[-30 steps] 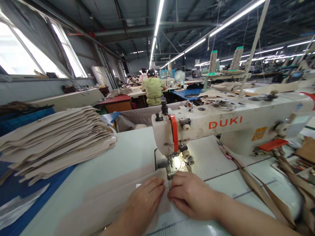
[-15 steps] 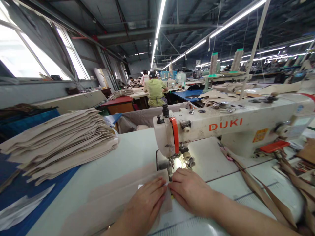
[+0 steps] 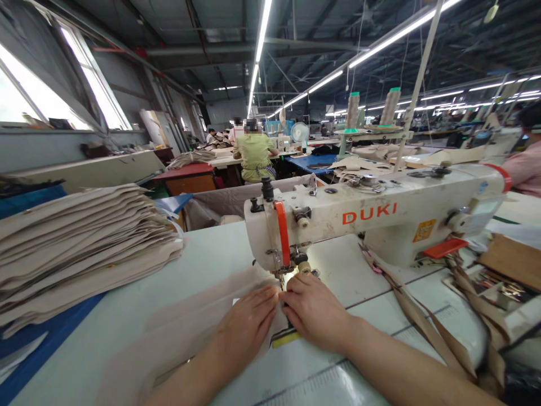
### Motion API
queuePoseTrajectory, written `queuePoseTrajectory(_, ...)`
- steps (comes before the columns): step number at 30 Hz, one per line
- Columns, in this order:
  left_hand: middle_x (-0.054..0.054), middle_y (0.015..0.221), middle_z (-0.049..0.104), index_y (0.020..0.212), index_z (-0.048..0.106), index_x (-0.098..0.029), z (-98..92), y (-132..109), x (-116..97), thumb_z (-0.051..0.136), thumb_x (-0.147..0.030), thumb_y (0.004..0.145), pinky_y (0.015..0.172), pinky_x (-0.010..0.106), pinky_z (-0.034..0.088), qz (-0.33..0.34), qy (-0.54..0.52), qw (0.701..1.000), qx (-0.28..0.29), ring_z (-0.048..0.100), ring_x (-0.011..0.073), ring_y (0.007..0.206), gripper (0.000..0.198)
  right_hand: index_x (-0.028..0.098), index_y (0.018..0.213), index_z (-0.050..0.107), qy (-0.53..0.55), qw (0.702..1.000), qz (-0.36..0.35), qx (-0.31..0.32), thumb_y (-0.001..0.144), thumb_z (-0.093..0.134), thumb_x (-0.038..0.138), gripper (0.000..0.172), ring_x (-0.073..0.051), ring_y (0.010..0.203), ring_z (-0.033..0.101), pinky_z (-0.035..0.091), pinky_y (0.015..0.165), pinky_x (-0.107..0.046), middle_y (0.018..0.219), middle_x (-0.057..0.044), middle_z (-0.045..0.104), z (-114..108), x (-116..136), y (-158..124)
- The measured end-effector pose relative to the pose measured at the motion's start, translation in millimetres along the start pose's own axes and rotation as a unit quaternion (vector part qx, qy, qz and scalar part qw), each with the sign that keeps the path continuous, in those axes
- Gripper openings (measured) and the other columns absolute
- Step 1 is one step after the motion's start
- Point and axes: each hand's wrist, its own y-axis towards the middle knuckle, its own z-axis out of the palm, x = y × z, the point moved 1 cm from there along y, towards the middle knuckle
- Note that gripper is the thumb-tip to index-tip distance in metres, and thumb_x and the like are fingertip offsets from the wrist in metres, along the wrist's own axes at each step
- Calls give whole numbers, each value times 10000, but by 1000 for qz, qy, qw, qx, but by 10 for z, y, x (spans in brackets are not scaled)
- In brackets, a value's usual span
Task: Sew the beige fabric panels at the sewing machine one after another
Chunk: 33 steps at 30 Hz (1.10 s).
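Note:
A beige piece of fabric (image 3: pixel 194 316) lies on the pale table in front of the sewing machine (image 3: pixel 376 234), its far edge by the needle area (image 3: pixel 281 277). My left hand (image 3: pixel 249 317) rests flat on this fabric, left of the needle, fingers stretched out and close together. Just right of it, my right hand (image 3: pixel 315 309) has its fingers bent and pressed together at the fabric's right edge, close to the presser foot. The fingertips of both hands nearly meet. A small white label shows beside my left hand. What lies under my right fingers is partly hidden.
A tall stack of beige fabric pieces (image 3: pixel 97 242) stands at left on a blue surface. Beige straps (image 3: pixel 418 316) and scissors (image 3: pixel 372 260) lie to the right, near an open tray of small metal parts (image 3: pixel 502 288). Co-workers (image 3: pixel 254 152) sit farther off.
The fabric and both hands have shifted slightly forward towards the needle, uncovering more of a yellow strip on the table. My view has turned a little right.

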Motion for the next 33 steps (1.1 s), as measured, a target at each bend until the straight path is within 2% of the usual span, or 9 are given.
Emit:
queuePoseTrajectory(9, 112, 1186, 720, 1201, 672, -135, 26, -75, -43, 397, -174, 983, 962, 356, 579, 1, -19, 1000, 13, 684, 217, 1092, 353, 174, 836, 659, -9, 1000, 3, -8, 980, 509, 192, 209, -204, 914, 528, 386, 832, -324, 880, -48, 638, -10, -2, -30)
queuePoseTrajectory(26, 88, 1134, 741, 1138, 698, -160, 76, 67, 68, 374, -233, 1001, 935, 329, 588, 2, -36, 999, -9, 701, 205, 1050, 359, 179, 867, 646, -32, 999, 43, 3, 980, 510, 208, 178, -199, 859, 511, 353, 793, -336, 877, -44, 620, -11, -31, 15)
queuePoseTrajectory(33, 79, 1137, 739, 1148, 702, -184, 87, 53, 87, 401, -255, 995, 940, 323, 583, -12, -48, 999, -8, 704, 201, 1039, 344, 175, 880, 656, -38, 999, 30, -3, 969, 523, 204, 163, -213, 876, 508, 355, 794, -343, 882, -55, 625, -10, -35, -8)
